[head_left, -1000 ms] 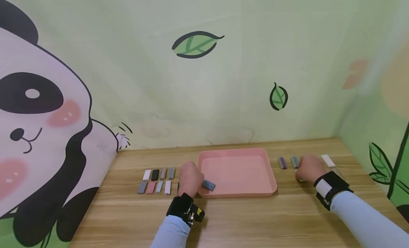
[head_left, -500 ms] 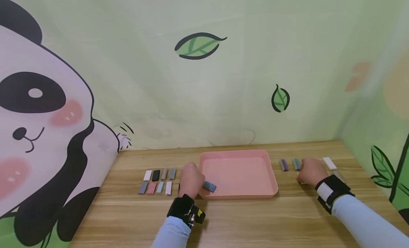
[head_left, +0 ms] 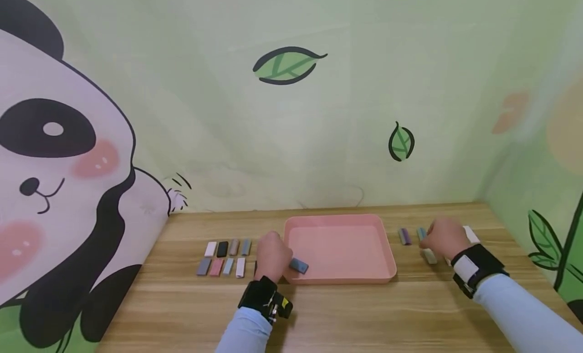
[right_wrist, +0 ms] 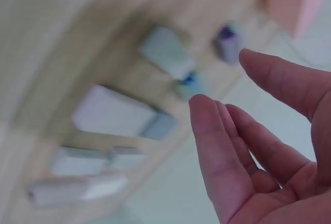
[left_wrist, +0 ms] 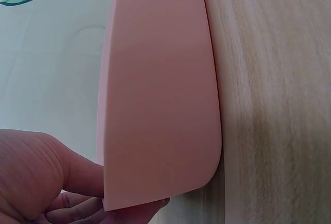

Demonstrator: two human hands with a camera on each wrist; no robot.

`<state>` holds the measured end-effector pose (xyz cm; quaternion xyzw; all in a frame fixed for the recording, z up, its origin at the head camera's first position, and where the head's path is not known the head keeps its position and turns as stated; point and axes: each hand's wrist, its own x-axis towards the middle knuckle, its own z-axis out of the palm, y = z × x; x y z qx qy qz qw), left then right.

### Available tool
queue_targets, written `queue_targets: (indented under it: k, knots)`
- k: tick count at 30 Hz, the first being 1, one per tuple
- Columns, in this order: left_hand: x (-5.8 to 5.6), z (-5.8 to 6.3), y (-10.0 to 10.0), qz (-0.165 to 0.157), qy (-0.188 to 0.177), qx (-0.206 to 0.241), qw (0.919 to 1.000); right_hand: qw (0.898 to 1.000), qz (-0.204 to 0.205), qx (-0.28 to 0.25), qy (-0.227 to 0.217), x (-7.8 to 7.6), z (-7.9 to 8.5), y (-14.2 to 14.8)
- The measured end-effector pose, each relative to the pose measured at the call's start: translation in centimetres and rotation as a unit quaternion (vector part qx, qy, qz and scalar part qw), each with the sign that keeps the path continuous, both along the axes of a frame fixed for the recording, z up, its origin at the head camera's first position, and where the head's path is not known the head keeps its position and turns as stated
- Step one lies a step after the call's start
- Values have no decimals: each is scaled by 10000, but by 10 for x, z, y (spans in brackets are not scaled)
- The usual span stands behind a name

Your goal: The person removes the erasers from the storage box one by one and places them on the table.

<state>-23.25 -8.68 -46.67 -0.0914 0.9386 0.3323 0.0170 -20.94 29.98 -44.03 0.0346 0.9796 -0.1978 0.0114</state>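
Note:
My left hand [head_left: 273, 257] grips the left end of a shallow pink tray [head_left: 339, 280]. In the left wrist view the thumb [left_wrist: 83, 175] lies along one side of the tray wall [left_wrist: 160, 105], with fingers behind it. A dark blue block [head_left: 298, 265] lies inside the tray, close to that hand. Over the blocks on the right, my right hand [head_left: 446, 236] holds nothing. Its thumb [right_wrist: 282, 76] and fingertips stand apart in the right wrist view. Nearest it are a pale grey block [head_left: 429, 256], a light blue one [head_left: 421, 233] and a white one [head_left: 471, 235].
A purple block [head_left: 405, 236] lies between the tray and my right hand. Left of the tray, several small blocks, among them a pink one [head_left: 216, 267] and a black one [head_left: 221, 249], stand in two rows. A printed cloth backdrop [head_left: 205, 115] rises behind the wooden table [head_left: 355, 317].
My right hand has shifted slightly up and away, so the pale grey block now shows more fully below its fingers. The left hand stays on the tray.

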Motion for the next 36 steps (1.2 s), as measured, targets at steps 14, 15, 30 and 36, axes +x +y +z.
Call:
queue_targets:
  k: [14, 15, 30, 36]
  knots:
    - [-9, 4, 8, -121, 26, -294, 9995, 9949, 849, -541, 91, -21, 32, -106]
    - [-9, 4, 8, -100, 8, -281, 9996, 9940, 948, -549, 50, -22, 32, -118]
    - [-4, -3, -3, -78, -12, -164, 9998, 9798, 1743, -757, -631, -25, -25, -246]
    - [-3, -2, -7, -24, -68, -26, 10000, 9718, 2249, -698, -105, -22, -35, -268]
